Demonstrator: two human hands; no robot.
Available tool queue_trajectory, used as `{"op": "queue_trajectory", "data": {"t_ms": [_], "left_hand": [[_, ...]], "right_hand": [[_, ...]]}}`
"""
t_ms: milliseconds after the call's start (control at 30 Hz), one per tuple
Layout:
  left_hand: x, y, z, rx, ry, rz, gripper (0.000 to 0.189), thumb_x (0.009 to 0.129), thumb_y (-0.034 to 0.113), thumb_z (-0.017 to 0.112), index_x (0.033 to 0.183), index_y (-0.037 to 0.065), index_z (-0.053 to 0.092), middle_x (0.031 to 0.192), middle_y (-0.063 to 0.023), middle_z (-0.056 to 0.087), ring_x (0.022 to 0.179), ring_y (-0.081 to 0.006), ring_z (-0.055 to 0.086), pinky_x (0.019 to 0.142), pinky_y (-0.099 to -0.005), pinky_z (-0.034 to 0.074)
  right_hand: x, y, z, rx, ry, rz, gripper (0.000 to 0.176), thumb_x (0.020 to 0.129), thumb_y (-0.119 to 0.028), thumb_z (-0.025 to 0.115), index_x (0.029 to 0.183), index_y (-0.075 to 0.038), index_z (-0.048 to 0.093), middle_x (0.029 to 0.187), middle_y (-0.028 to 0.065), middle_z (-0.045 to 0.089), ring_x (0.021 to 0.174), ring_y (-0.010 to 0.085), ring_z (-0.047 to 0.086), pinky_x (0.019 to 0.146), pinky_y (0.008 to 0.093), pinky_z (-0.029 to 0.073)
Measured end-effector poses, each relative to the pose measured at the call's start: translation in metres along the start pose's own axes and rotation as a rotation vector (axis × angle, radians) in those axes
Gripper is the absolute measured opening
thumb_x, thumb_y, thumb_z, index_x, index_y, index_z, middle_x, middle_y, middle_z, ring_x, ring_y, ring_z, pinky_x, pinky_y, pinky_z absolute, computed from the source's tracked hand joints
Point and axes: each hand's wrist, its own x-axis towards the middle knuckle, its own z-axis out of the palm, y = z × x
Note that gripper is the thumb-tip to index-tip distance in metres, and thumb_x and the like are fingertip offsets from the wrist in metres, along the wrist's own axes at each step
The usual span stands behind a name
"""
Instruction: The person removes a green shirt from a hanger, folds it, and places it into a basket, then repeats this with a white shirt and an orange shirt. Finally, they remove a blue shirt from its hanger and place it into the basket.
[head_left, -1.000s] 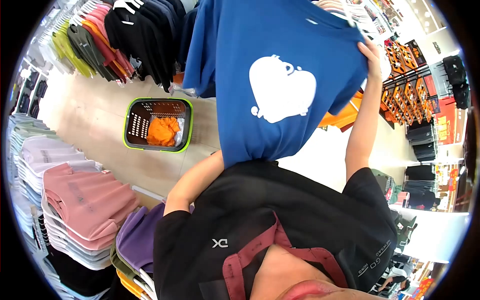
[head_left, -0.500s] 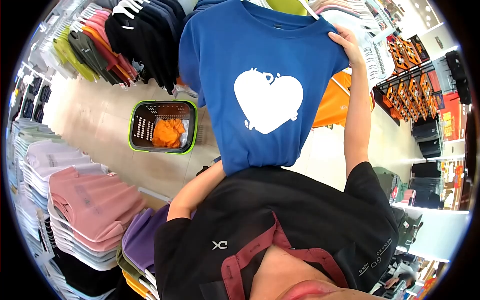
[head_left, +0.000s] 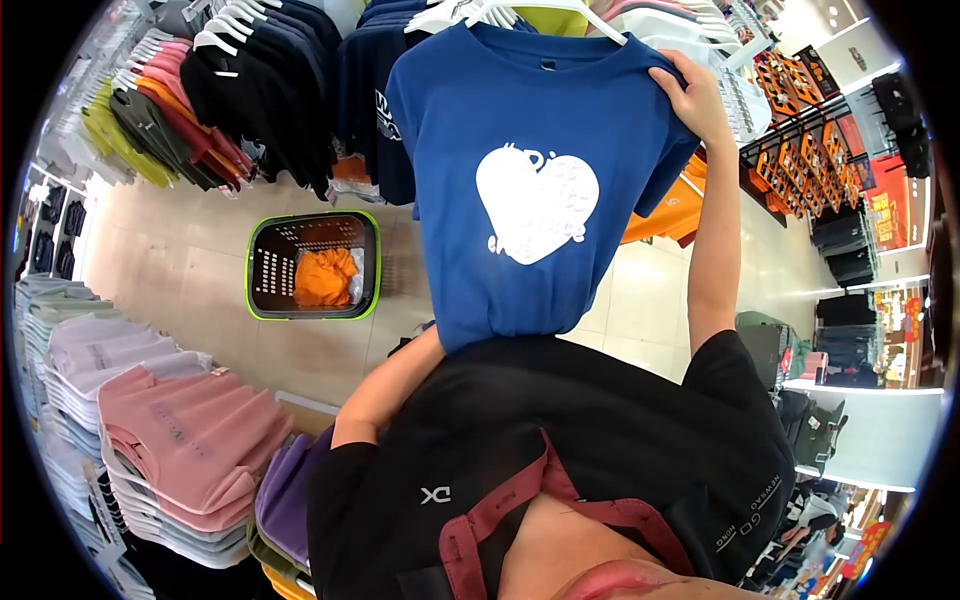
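Note:
A blue T-shirt (head_left: pixel 540 110) with a white heart print hangs spread out in front of me on a white hanger (head_left: pixel 545 10). My right hand (head_left: pixel 697 98) grips its shoulder at the upper right, fingers closed over the cloth. On the other side my left forearm (head_left: pixel 385 385) reaches to the lower part of the shirt, and the left hand is hidden behind the cloth. The shirt's lower edge is gathered close against my black top (head_left: pixel 580 430).
A black shopping basket (head_left: pixel 372 275) with a green rim stands on the floor, an orange garment (head_left: pixel 325 277) inside. Racks of dark shirts (head_left: pixel 265 110) line the back. Pink shirts (head_left: pixel 190 430) hang at left. An orange-tagged display (head_left: pixel 800 170) stands at right.
The blue T-shirt has dropped slightly, its left shoulder moving right, and more of its hanger shows. Lettering in the heart is now visible. My right hand still grips the shoulder.

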Motion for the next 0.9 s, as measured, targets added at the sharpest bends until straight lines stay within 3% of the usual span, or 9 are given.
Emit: {"op": "queue_trajectory", "data": {"t_ms": [67, 267, 367, 500, 600, 667, 700, 800, 900], "left_hand": [[-0.001, -0.001, -0.004, 0.017, -0.002, -0.007, 0.049, 0.101, 0.022, 0.057, 0.142, -0.003, 0.048, 0.139, -0.0146, 0.056, 0.124, -0.0225, 0.056, 0.104, -0.0362, 0.046], [-0.001, -0.006, -0.035, 0.197, -0.011, -0.051, 0.048, 0.101, 0.021, 0.057, 0.142, -0.004, 0.048, 0.139, -0.0142, 0.056, 0.123, -0.0222, 0.057, 0.103, -0.0365, 0.047], [-0.018, 0.003, -0.075, 0.486, 0.03, -0.103, 0.048, 0.101, 0.02, 0.057, 0.142, -0.004, 0.048, 0.138, -0.0141, 0.056, 0.123, -0.0221, 0.057, 0.103, -0.0366, 0.047], [-0.038, 0.062, -0.068, 0.746, 0.439, -0.058, 0.047, 0.099, 0.016, 0.058, 0.139, -0.005, 0.049, 0.132, -0.0155, 0.061, 0.118, -0.0207, 0.059, 0.1, -0.0345, 0.049], [-0.025, 0.119, -0.065, 1.099, 0.847, -0.097, 0.034, 0.1, 0.017, 0.052, 0.124, -0.006, 0.059, 0.114, -0.0155, 0.07, 0.105, -0.02, 0.065, 0.09, -0.0312, 0.05], [-0.019, 0.15, -0.025, 1.272, 0.933, 0.318, 0.029, 0.1, 0.018, 0.053, 0.12, -0.002, 0.061, 0.1, -0.0202, 0.073, 0.095, -0.0284, 0.07, 0.084, -0.036, 0.052], [-0.014, 0.168, 0.003, 1.274, 0.932, 0.315, 0.029, 0.1, 0.018, 0.053, 0.12, -0.002, 0.061, 0.1, -0.0202, 0.073, 0.095, -0.0284, 0.07, 0.084, -0.036, 0.052], [0.012, 0.194, 0.067, 1.041, 0.717, 0.646, 0.026, 0.101, 0.011, 0.052, 0.122, -0.003, 0.06, 0.095, -0.0131, 0.074, 0.09, -0.0175, 0.07, 0.082, -0.029, 0.053], [0.036, 0.208, 0.109, 0.904, 0.583, 0.702, 0.027, 0.102, 0.011, 0.052, 0.124, -0.003, 0.058, 0.089, -0.0111, 0.073, 0.08, -0.0151, 0.07, 0.075, -0.0263, 0.054]], "right_hand": [[0.0, -0.009, -0.004, -0.123, 0.066, -0.006, 0.027, 0.094, -0.023, 0.067, 0.112, -0.003, 0.066, 0.091, 0.0165, 0.071, 0.083, 0.0322, 0.069, 0.076, 0.0331, 0.051], [0.001, -0.018, -0.007, -0.156, 0.305, -0.074, 0.024, 0.096, -0.022, 0.067, 0.111, -0.004, 0.067, 0.086, 0.0124, 0.071, 0.075, 0.0237, 0.068, 0.069, 0.0307, 0.051], [-0.006, -0.017, -0.007, -0.145, 0.376, -0.072, 0.024, 0.096, -0.023, 0.067, 0.11, -0.004, 0.067, 0.087, 0.0107, 0.071, 0.075, 0.0215, 0.067, 0.07, 0.0295, 0.051], [-0.011, -0.015, -0.006, -0.133, 0.432, -0.09, 0.021, 0.093, -0.019, 0.069, 0.109, -0.005, 0.067, 0.087, 0.0119, 0.071, 0.075, 0.0258, 0.068, 0.069, 0.031, 0.051], [-0.01, -0.019, 0.0, -0.147, 0.456, -0.101, 0.02, 0.093, -0.017, 0.069, 0.108, -0.005, 0.067, 0.088, 0.0118, 0.071, 0.076, 0.0254, 0.068, 0.07, 0.0306, 0.051], [-0.013, -0.029, 0.003, -0.149, 0.467, -0.119, 0.019, 0.092, -0.017, 0.07, 0.106, -0.004, 0.067, 0.087, 0.0115, 0.071, 0.074, 0.026, 0.068, 0.069, 0.0309, 0.051], [-0.015, -0.034, 0.004, -0.128, 0.445, -0.12, 0.02, 0.092, -0.017, 0.071, 0.106, -0.004, 0.067, 0.087, 0.0116, 0.071, 0.073, 0.0265, 0.068, 0.068, 0.0312, 0.052], [-0.026, -0.041, 0.007, -0.114, 0.415, -0.142, 0.02, 0.091, -0.017, 0.072, 0.103, -0.003, 0.066, 0.086, 0.0114, 0.071, 0.072, 0.0275, 0.068, 0.066, 0.0313, 0.052], [-0.031, -0.054, 0.011, -0.119, 0.401, -0.226, 0.018, 0.09, -0.015, 0.072, 0.102, -0.003, 0.067, 0.087, 0.0102, 0.071, 0.073, 0.0261, 0.068, 0.066, 0.0307, 0.052]]}}
